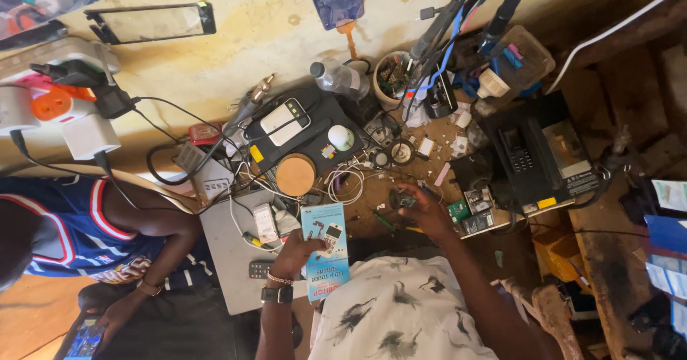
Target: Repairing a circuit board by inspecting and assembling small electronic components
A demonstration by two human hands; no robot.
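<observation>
The left hand (297, 253) has its fingers (315, 242) curled around a light-blue carton (325, 249), holding it over the cluttered worktop (372, 213). The right hand (426, 213) pinches a small green circuit part (405, 201) with nearly closed fingers, near a round cork disc (295, 174).

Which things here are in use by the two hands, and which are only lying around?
In use:
left hand holding the blue box
right hand on a small green part

Lying around:
cork disc
white phone
clear bottle
remote
black desk phone
</observation>
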